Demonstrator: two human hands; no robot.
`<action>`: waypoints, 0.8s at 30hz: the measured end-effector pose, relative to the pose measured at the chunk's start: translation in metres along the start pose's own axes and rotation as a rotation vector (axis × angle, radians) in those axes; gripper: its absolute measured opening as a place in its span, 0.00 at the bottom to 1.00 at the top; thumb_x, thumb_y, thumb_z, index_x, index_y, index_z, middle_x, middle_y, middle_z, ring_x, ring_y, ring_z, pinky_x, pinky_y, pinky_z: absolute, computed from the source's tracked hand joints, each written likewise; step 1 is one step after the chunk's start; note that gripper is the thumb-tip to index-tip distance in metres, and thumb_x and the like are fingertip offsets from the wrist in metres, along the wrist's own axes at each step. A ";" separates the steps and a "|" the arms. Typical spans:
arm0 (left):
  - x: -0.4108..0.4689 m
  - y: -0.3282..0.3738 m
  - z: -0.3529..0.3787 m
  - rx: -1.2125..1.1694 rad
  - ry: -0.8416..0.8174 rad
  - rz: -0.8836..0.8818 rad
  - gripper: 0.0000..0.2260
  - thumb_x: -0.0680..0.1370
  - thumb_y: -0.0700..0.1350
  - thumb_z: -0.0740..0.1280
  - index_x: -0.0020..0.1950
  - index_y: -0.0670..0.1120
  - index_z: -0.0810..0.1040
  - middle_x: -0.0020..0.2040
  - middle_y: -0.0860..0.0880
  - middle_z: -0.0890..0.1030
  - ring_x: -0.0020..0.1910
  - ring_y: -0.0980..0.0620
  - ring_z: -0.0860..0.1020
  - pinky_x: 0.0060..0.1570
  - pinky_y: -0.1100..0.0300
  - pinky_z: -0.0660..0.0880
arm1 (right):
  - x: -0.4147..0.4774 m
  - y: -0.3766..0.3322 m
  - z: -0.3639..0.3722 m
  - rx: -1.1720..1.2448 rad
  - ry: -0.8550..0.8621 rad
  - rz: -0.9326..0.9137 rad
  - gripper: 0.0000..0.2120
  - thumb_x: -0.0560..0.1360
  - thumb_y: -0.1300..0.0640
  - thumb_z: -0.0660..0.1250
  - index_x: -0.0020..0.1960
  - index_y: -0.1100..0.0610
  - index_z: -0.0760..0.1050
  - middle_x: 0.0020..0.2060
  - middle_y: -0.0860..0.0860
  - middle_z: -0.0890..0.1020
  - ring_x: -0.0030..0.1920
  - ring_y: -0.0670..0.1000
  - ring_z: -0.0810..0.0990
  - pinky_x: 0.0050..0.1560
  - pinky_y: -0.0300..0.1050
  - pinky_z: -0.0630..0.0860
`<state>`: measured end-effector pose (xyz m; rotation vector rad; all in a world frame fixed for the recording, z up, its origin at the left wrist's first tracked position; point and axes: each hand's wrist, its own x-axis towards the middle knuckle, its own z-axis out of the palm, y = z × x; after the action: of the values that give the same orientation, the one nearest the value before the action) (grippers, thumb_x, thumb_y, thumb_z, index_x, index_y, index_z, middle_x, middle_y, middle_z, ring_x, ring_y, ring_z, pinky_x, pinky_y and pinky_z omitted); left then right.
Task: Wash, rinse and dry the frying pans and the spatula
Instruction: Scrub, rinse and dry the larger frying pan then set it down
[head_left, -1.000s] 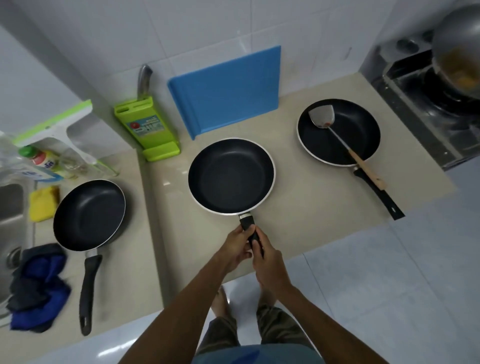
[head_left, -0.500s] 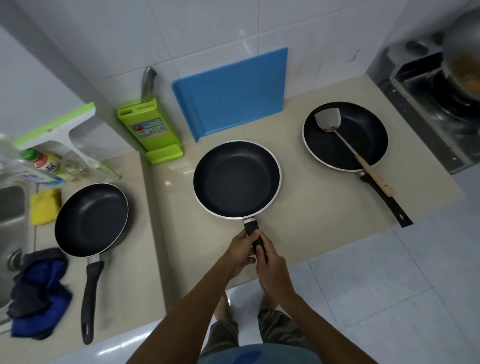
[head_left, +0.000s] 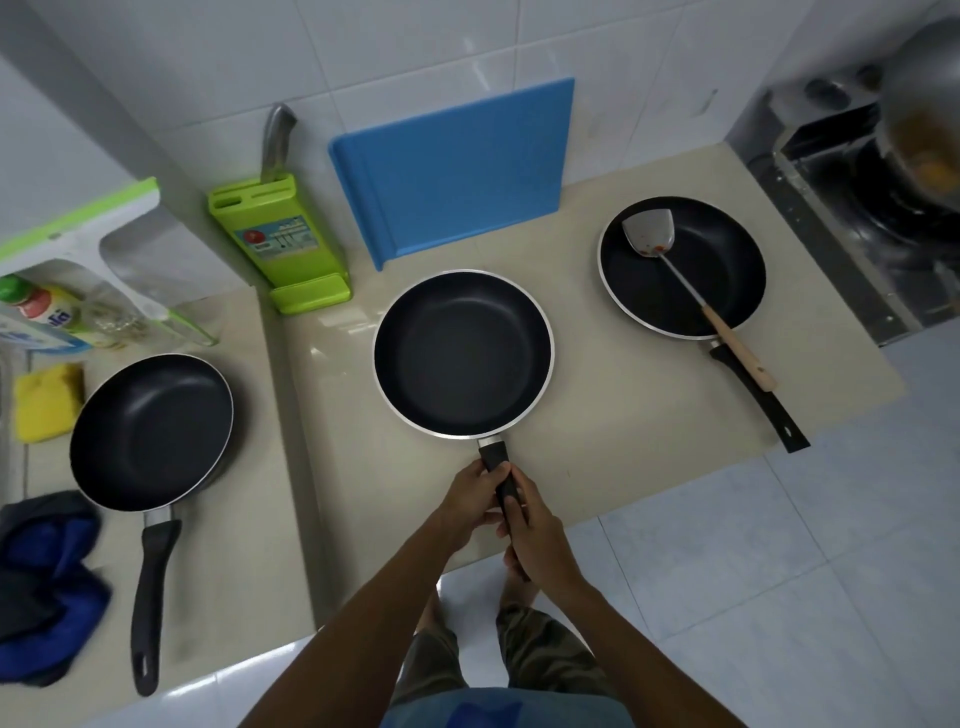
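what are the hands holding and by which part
Both hands grip the middle frying pan by its black handle, left hand nearer the pan, right hand behind.

view: slight head sway only | left frying pan (head_left: 150, 431) and knife block (head_left: 291, 275) drifted toward 9 o'clock in frame | middle frying pan (head_left: 463, 353) back from its 4 o'clock offset | counter positions: no shift discernible

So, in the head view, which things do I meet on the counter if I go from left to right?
sponge → left pan → knife block → middle pan → right pan → stove
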<state>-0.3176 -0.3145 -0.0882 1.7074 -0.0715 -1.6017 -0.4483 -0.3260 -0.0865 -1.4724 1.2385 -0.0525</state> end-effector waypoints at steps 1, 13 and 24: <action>0.000 0.000 0.001 -0.002 0.001 0.000 0.11 0.85 0.50 0.62 0.63 0.47 0.76 0.55 0.46 0.84 0.54 0.46 0.83 0.42 0.58 0.80 | 0.000 0.001 0.000 0.000 -0.005 0.003 0.22 0.84 0.46 0.53 0.78 0.47 0.62 0.48 0.46 0.83 0.42 0.53 0.86 0.40 0.39 0.83; 0.002 -0.001 0.000 0.008 0.013 0.004 0.09 0.84 0.50 0.63 0.60 0.47 0.76 0.55 0.47 0.84 0.54 0.47 0.82 0.46 0.56 0.80 | 0.001 0.001 0.000 0.003 -0.047 0.023 0.21 0.85 0.48 0.54 0.77 0.46 0.61 0.44 0.48 0.83 0.35 0.54 0.85 0.37 0.46 0.85; 0.003 -0.002 0.002 0.072 0.040 0.009 0.09 0.85 0.51 0.62 0.62 0.48 0.74 0.57 0.46 0.82 0.57 0.45 0.81 0.50 0.54 0.81 | 0.003 0.003 0.001 -0.008 -0.043 0.044 0.20 0.84 0.47 0.55 0.76 0.45 0.62 0.44 0.48 0.84 0.32 0.52 0.84 0.35 0.47 0.85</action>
<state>-0.3196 -0.3159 -0.0916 1.7914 -0.1186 -1.5743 -0.4484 -0.3270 -0.0911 -1.4460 1.2367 0.0135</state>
